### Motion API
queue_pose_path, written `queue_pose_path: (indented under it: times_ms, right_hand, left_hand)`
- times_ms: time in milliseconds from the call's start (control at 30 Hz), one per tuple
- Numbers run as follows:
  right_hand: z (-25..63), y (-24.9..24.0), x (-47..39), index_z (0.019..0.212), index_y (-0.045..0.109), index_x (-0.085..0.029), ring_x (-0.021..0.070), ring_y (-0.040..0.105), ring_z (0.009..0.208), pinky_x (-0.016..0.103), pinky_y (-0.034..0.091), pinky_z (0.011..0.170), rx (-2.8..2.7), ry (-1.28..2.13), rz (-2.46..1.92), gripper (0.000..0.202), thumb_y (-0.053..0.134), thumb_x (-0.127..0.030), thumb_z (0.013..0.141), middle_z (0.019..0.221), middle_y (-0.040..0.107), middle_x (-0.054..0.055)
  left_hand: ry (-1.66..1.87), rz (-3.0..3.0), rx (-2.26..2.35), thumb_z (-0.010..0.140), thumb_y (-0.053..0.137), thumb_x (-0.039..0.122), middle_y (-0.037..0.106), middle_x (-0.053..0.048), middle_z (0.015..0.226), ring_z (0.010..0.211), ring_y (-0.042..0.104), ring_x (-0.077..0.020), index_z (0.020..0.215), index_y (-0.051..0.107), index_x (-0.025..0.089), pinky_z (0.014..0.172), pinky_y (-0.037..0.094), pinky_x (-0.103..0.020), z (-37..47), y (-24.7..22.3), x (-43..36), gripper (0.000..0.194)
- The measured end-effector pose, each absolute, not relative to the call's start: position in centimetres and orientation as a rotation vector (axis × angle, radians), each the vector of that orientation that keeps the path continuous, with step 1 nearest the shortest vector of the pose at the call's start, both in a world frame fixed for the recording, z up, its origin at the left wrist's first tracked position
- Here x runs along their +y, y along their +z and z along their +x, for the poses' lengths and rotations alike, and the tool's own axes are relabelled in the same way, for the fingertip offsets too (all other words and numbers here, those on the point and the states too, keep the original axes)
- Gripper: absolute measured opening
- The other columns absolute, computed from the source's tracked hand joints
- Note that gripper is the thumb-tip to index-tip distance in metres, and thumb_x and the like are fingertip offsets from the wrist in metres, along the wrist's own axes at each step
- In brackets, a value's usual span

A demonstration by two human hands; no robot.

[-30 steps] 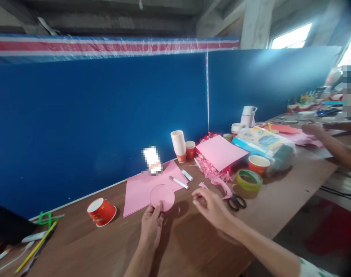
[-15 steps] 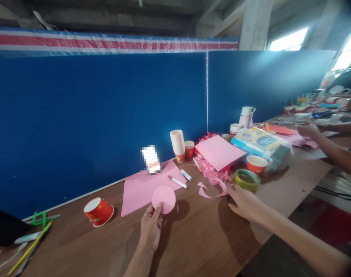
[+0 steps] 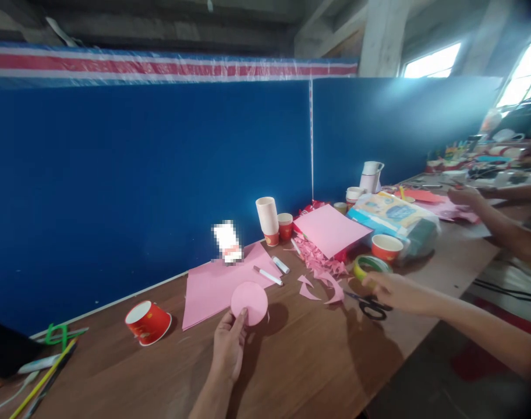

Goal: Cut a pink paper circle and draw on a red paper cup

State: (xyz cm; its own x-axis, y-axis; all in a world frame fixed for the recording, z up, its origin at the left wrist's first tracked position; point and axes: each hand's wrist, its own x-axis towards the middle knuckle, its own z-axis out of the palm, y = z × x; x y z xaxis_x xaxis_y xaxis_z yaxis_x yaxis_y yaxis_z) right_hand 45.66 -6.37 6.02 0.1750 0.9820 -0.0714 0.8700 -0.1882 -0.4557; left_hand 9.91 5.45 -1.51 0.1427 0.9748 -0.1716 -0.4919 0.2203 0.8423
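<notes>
Shifted right hand (image 3: 396,293) (grip not determinable) outward beside scissors (image 3: 374,315), leaving pink disc (image 3: 250,299) pinched in left hand (image 3: 229,343) alone.

A pink disc (image 3: 252,298) is held by its edge.

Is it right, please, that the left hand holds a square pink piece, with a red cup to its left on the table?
Not quite: in the head view, the left hand holds a round pink piece, not a square one, with a red cup to its left on the table.
</notes>
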Motion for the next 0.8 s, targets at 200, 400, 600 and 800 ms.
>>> queue_pose_path:
  times_ms: [200, 400, 600, 800]
  right_hand:
    - [44.4, 4.0, -5.7, 0.085, 0.054, -0.014, 0.0174, 0.058, 0.060, 0.025, 0.035, 0.054, -1.846, 0.478, -2.152, 0.021, 0.049, -0.034, 0.080, 0.069, 0.065, 0.007]
    - [42.1, 3.1, -6.8, 0.088, 0.054, -0.019, 0.0261, 0.062, 0.079, 0.029, 0.037, 0.059, -1.891, 0.273, -2.352, 0.026, 0.054, -0.042, 0.075, 0.089, 0.066, 0.008]
    - [43.2, 3.4, -6.8, 0.075, 0.054, -0.020, 0.0249, 0.061, 0.072, 0.027, 0.033, 0.055, -1.879, 0.342, -2.446, 0.020, 0.056, -0.039, 0.072, 0.077, 0.065, 0.006]
    - [45.2, 4.6, -7.6, 0.069, 0.051, -0.019, 0.0207, 0.058, 0.064, 0.027, 0.034, 0.055, -2.004, 0.437, -2.314, 0.023, 0.042, -0.033, 0.085, 0.068, 0.062, 0.006]
  left_hand:
    - [1.184, 0.742, 0.861, 0.066, 0.074, 0.026, 0.069, -0.007, 0.097, 0.085, 0.067, -0.0181, 0.104, 0.060, 0.016, 0.072, 0.055, -0.025, 9.9, -1.6, 5.4, 0.042]
    - [1.170, 0.763, 0.853, 0.064, 0.075, 0.028, 0.070, -0.007, 0.094, 0.081, 0.067, -0.0180, 0.107, 0.059, 0.016, 0.070, 0.055, -0.025, 9.8, -1.4, 5.1, 0.047]
    - [1.181, 0.763, 0.848, 0.063, 0.076, 0.029, 0.070, -0.007, 0.094, 0.078, 0.067, -0.0161, 0.104, 0.061, 0.016, 0.068, 0.054, -0.024, 9.9, -1.4, 5.1, 0.045]
    - [1.184, 0.775, 0.880, 0.064, 0.075, 0.029, 0.070, -0.008, 0.095, 0.078, 0.067, -0.0166, 0.105, 0.060, 0.014, 0.066, 0.054, -0.023, 9.9, -1.5, 5.2, 0.045]
